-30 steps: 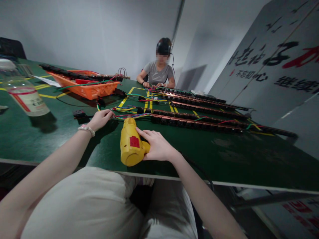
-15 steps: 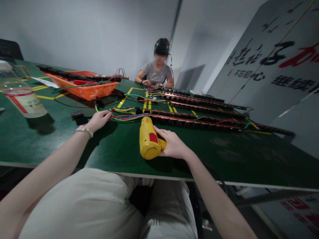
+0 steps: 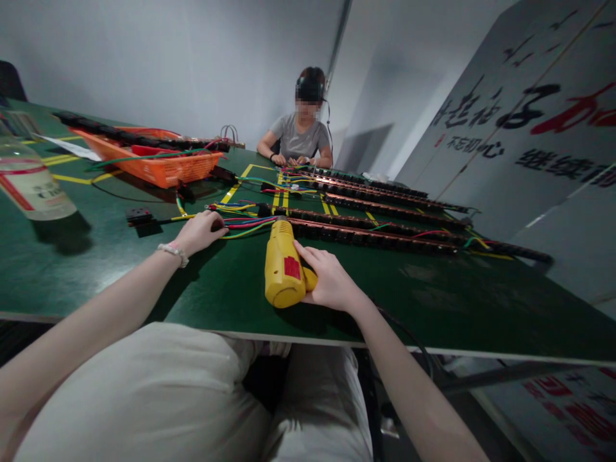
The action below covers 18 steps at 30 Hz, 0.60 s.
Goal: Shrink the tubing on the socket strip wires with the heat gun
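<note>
A yellow heat gun (image 3: pixel 283 269) with a red label is in my right hand (image 3: pixel 332 277), which is wrapped round its handle. Its nozzle points away from me, at the near end of a long black and copper wiring strip (image 3: pixel 366 235). My left hand (image 3: pixel 201 232) is closed on the bundle of coloured wires (image 3: pixel 248 223) that runs out of that strip's left end. A black connector (image 3: pixel 140 218) lies on the table just left of this hand, with a yellow-marked lead running towards it. The heat gun's nozzle tip partly covers the wires behind it.
Further strips (image 3: pixel 385 206) lie parallel behind on the green table (image 3: pixel 231 289). An orange basket (image 3: pixel 168 170) holding strips and wires stands at back left, near a clear bottle (image 3: pixel 36 186). A co-worker (image 3: pixel 303 138) sits across. A black cord (image 3: pixel 404 330) hangs over the front edge.
My left hand has moved slightly right along the wires, closer to the nozzle. The heat gun stays at the strip's end in my right hand. The whole view has shifted a little.
</note>
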### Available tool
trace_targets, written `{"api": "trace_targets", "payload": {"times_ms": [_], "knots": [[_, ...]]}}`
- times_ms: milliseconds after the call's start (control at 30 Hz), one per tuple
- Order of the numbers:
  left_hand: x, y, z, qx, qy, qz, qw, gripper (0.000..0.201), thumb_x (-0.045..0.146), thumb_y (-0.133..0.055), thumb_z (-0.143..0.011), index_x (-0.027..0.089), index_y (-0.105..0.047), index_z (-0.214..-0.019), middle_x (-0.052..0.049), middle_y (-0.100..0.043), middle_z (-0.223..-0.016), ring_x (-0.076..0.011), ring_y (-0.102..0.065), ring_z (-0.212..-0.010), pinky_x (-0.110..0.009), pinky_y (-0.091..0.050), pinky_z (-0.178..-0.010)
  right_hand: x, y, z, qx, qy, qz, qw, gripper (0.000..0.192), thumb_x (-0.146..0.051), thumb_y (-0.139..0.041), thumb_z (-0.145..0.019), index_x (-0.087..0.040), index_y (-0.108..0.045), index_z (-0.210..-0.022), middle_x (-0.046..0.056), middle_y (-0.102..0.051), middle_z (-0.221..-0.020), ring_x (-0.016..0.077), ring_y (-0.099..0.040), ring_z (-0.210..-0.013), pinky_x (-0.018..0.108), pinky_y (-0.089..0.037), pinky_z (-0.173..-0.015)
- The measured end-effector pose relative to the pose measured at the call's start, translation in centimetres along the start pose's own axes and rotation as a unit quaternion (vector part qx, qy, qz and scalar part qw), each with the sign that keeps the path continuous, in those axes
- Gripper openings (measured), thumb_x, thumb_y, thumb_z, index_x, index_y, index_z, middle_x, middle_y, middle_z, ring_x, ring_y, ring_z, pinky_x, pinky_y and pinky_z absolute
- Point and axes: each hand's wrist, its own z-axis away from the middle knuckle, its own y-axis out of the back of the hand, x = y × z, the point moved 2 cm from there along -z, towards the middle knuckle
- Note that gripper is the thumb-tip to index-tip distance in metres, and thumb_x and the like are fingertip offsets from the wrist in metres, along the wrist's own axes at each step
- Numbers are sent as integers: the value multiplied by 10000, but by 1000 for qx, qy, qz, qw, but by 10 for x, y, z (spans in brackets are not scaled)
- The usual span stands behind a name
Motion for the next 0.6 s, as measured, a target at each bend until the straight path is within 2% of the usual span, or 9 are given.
{"api": "trace_targets", "payload": {"times_ms": [67, 167, 367, 600], "knots": [[-3, -4, -2, 12, 4, -9, 1000, 401, 466, -558, -785, 171, -685, -1025, -134, -638, -1067, -290, -594, -1001, -384, -460, -892, 0, 0, 0, 4, 1, 3, 1000, 1061, -498, -755, -674, -163, -229, -1532, 168, -488, -1380, 317, -469, -1196, 459, -349, -1000], [-6, -7, -3, 2, 11, -25, 1000, 417, 454, -550, -801, 184, -690, -1086, -140, -610, -1133, -327, -562, -1078, -438, -436, -943, 0, 0, 1, 9, 3, 4, 1000, 1059, -495, -754, -675, -155, -229, -1530, 169, -491, -1372, 314, -464, -1199, 455, -347, -1002], [-7, -8, -3, -7, -7, -14, 1000, 307, 415, -527, -810, 216, -707, -958, -107, -632, -1041, -298, -587, -1016, -415, -451, -913, -7, -4, -5, 4, 1, 1, 1000, 1069, -495, -752, -678, -195, -198, -1541, 156, -488, -1367, 312, -470, -1176, 462, -341, -1000], [-9, -10, -7, 2, -20, 48, 999, 296, 411, -499, -804, 184, -679, -861, -120, -666, -936, -282, -612, -937, -387, -470, -868, -38, -19, -32, -10, 29, -7, 1000, 1067, -508, -749, -667, -183, -219, -1534, 153, -477, -1368, 309, -454, -1179, 456, -321, -1015]]}}
